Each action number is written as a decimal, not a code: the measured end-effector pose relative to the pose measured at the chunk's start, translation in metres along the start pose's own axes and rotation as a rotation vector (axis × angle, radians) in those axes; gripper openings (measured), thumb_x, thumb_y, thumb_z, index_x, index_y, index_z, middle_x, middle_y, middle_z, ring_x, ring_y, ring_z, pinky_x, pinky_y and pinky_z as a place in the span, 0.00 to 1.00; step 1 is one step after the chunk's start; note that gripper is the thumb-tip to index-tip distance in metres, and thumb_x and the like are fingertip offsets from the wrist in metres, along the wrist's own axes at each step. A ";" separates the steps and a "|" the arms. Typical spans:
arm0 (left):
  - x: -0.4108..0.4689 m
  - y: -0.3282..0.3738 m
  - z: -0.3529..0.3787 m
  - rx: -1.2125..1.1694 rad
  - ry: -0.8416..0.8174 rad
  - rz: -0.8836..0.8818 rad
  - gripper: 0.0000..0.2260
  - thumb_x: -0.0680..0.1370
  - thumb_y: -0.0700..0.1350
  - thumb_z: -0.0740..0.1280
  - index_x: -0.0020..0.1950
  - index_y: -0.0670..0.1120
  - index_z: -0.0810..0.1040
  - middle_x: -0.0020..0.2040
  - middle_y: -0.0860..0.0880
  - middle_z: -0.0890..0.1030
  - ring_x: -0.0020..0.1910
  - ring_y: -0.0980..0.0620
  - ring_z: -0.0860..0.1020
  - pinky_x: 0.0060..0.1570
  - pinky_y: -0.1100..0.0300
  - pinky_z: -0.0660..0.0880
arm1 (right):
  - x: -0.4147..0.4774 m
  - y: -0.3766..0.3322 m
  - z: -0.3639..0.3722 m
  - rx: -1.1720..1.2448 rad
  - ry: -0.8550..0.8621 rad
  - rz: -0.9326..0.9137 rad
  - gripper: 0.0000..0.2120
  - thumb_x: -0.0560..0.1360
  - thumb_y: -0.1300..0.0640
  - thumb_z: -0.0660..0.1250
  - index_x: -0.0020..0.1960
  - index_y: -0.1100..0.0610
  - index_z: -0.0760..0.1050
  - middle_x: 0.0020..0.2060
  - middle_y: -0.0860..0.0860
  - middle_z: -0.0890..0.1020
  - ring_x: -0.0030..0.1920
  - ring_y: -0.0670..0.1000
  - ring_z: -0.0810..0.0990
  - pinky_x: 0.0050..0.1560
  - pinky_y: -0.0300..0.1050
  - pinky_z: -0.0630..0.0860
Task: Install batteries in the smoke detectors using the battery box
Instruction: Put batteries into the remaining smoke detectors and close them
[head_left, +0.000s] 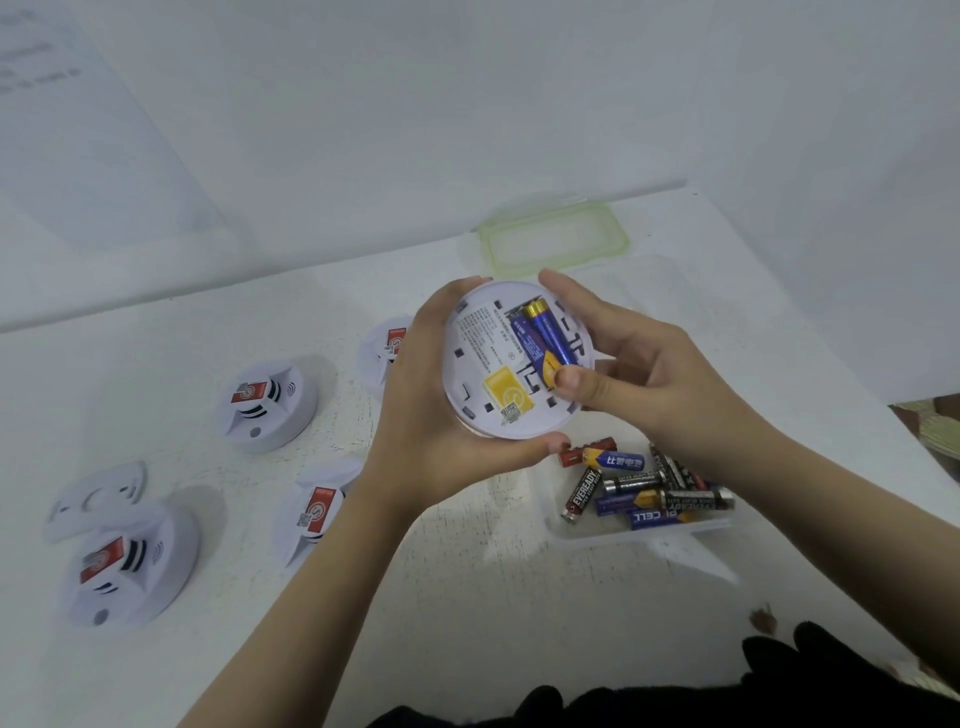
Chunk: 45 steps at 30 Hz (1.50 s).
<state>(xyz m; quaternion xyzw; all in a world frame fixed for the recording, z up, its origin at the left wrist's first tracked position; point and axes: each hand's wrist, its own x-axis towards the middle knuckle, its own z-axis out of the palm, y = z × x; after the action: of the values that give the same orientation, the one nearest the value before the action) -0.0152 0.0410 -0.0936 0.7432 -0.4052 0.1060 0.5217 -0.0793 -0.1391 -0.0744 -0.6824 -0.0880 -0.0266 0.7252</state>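
Head view, the only one. We recorded the smoke detector (483, 364) held off the table (467, 597), back side up, over its middle and just above the battery box (644, 530). The box sat open near the right edge with loose cells inside. Its green-rimmed lid (553, 234) lay at the far right corner. The left hand (431, 415) gripped the detector, fingers curled round the left rim and thumb at the near rim. The right hand (649, 374) pinched: thumb pressing the near end of a blue battery (553, 332) in the bay, fingers hooked over the far rim. A second cell (522, 338) lay beside it, apparently seated. We judged the pressed battery not fully down. To finish well: check polarity against the bay marks, compress the spring end first, then push the free end flat, level with its neighbour. Four other detectors (267, 405) sat on the left half.
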 end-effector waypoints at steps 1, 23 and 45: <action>-0.001 0.000 0.000 -0.009 0.004 -0.007 0.42 0.62 0.61 0.77 0.69 0.49 0.62 0.65 0.55 0.70 0.66 0.57 0.72 0.63 0.63 0.70 | 0.000 0.000 0.000 0.020 0.014 0.011 0.30 0.71 0.62 0.68 0.71 0.52 0.66 0.57 0.47 0.81 0.53 0.46 0.81 0.47 0.40 0.79; -0.003 -0.002 0.009 -0.125 -0.005 -0.095 0.39 0.63 0.61 0.78 0.69 0.54 0.65 0.65 0.46 0.73 0.65 0.39 0.72 0.59 0.35 0.72 | -0.005 0.000 -0.005 -0.565 0.022 -0.271 0.17 0.78 0.57 0.62 0.65 0.46 0.68 0.50 0.41 0.80 0.44 0.43 0.83 0.40 0.34 0.79; -0.006 -0.003 0.014 0.054 -0.080 -0.166 0.45 0.59 0.53 0.81 0.69 0.38 0.65 0.64 0.47 0.74 0.64 0.46 0.74 0.62 0.49 0.73 | -0.001 0.006 -0.007 -0.726 0.359 -0.597 0.07 0.72 0.60 0.69 0.51 0.56 0.79 0.47 0.41 0.78 0.48 0.51 0.79 0.51 0.45 0.75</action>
<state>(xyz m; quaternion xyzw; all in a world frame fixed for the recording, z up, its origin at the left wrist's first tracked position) -0.0204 0.0320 -0.1050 0.7917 -0.3598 0.0434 0.4919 -0.0784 -0.1462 -0.0805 -0.8205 -0.1383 -0.3786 0.4053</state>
